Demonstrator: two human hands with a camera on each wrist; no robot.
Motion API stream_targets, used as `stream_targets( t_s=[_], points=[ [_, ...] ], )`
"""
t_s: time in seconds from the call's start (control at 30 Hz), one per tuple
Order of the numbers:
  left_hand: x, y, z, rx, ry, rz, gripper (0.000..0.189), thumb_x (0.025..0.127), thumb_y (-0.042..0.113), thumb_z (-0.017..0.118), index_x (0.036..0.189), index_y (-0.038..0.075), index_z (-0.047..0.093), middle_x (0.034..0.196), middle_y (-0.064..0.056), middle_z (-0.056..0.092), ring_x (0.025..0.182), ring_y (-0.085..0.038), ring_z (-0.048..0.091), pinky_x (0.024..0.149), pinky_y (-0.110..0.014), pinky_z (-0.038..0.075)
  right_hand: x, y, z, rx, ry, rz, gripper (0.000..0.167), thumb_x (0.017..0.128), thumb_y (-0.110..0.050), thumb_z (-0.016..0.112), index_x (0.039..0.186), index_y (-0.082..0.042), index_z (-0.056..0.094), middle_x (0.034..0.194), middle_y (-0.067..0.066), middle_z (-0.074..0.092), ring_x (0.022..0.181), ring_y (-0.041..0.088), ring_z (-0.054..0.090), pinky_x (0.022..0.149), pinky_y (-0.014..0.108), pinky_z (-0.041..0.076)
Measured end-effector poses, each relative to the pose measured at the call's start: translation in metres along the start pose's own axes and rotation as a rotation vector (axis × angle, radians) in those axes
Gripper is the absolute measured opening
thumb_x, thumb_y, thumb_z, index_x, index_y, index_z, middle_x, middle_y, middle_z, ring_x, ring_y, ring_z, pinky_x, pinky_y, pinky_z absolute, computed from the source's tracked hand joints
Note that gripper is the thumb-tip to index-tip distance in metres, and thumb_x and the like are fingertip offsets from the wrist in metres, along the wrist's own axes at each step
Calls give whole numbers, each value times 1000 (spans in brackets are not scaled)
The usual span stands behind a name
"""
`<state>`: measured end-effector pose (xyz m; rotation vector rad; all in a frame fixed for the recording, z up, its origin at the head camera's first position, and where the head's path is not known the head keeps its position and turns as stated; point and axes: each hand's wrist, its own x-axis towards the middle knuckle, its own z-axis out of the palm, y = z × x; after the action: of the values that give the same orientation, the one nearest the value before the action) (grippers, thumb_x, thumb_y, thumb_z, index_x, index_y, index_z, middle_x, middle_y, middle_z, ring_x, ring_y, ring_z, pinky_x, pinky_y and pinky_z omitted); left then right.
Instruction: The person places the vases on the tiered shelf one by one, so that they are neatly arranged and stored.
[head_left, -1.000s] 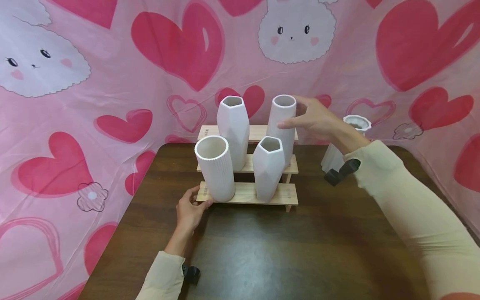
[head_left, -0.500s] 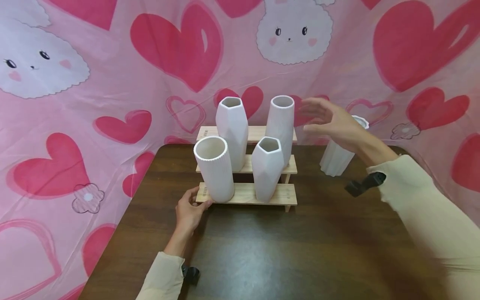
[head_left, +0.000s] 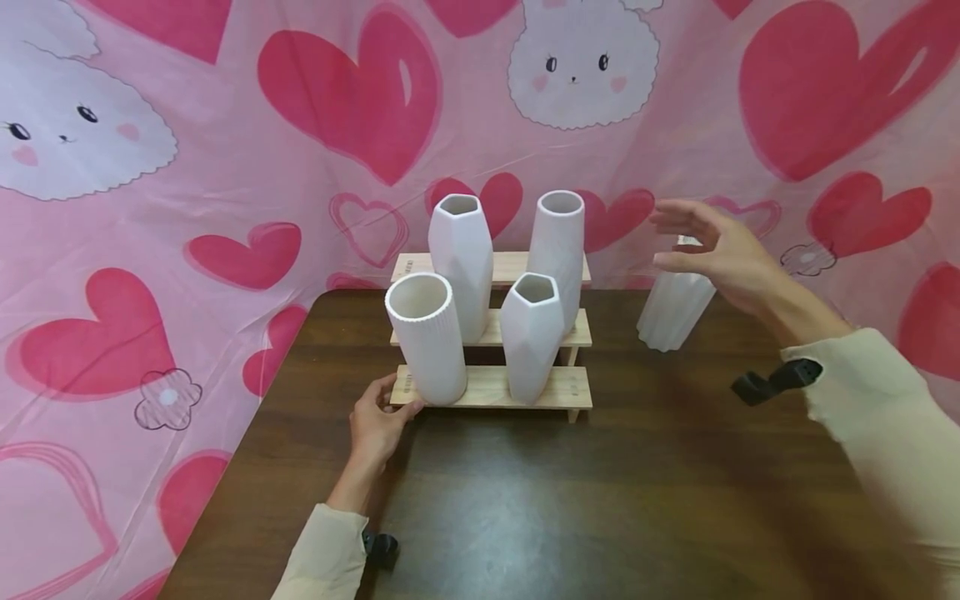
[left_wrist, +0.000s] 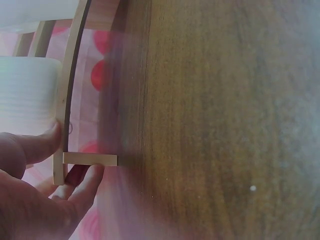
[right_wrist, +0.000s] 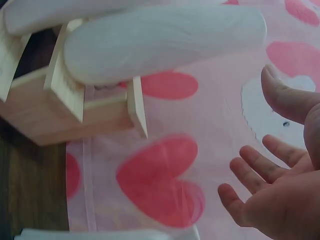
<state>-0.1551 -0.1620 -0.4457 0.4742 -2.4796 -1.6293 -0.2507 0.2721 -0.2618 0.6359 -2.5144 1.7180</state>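
A three-step wooden display stand [head_left: 487,386] bears several white vases. On its lowest step stand a ribbed cylindrical vase [head_left: 437,354] and a short faceted vase [head_left: 531,342]; the middle step has a tall faceted vase [head_left: 462,250] and a smooth tapered vase [head_left: 558,237]. My left hand [head_left: 377,427] grips the left end of the lowest step. In the left wrist view its thumb lies by the board's edge and its fingers touch the stand's leg [left_wrist: 92,159]. My right hand [head_left: 723,254] is empty, fingers spread, in front of a fluted vase [head_left: 671,312] and hiding part of its rim.
The stand and the fluted vase are on a dark brown wooden table [head_left: 510,508]. A pink cloth [head_left: 225,167] with hearts and rabbit faces hangs behind and at the sides. The stand's top step [head_left: 512,266] rises behind the vases.
My right hand has let go of the smooth tapered vase and moved right, over toward the fluted vase. The left hand has stayed on the stand.
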Motion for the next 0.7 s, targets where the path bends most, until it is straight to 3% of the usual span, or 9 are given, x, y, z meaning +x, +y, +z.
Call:
stream_targets(
  t_s=[0.23, 0.37, 0.53, 0.6, 0.7],
  points=[
    [1, 0, 0, -2, 3, -7, 60, 78, 6, 80, 133, 6, 54, 111, -21, 65, 86, -28, 63, 64, -22, 51, -12, 11, -21, -66, 159, 53, 62, 87, -2, 69, 141, -19, 46, 131, -3, 49, 111, 13, 46, 81, 13, 43],
    [1, 1, -1, -1, -1, 3, 60, 78, 5, 79, 132, 5, 54, 110, -22, 64, 85, -28, 63, 63, -21, 50, -17, 18, -32, -208, 242, 118, 63, 86, -14, 72, 143, -26, 45, 133, -2, 45, 111, 14, 42, 81, 13, 38],
    [1, 0, 0, 1, 0, 4, 60, 78, 4, 79, 133, 4, 53, 110, -23, 64, 86, -28, 63, 62, -20, 50, -20, 30, -43, -339, 274, 180, 76, 85, -28, 74, 149, -28, 34, 150, 6, 34, 132, 24, 30, 103, 36, 30],
    [1, 0, 0, -1, 2, 6, 60, 78, 4, 79, 132, 4, 54, 110, -22, 64, 86, -28, 63, 62, -20, 50, -21, 37, -47, -354, 275, 205, 83, 85, -30, 73, 152, -26, 26, 155, 11, 26, 138, 32, 23, 110, 50, 24],
    [0, -1, 0, -5, 5, 12, 60, 77, 4, 80, 132, 5, 54, 109, -22, 65, 85, -28, 63, 61, -20, 50, -22, 49, -51, -312, 265, 238, 92, 85, -29, 73, 155, -23, 14, 157, 18, 16, 141, 39, 15, 110, 61, 16]
  ],
)
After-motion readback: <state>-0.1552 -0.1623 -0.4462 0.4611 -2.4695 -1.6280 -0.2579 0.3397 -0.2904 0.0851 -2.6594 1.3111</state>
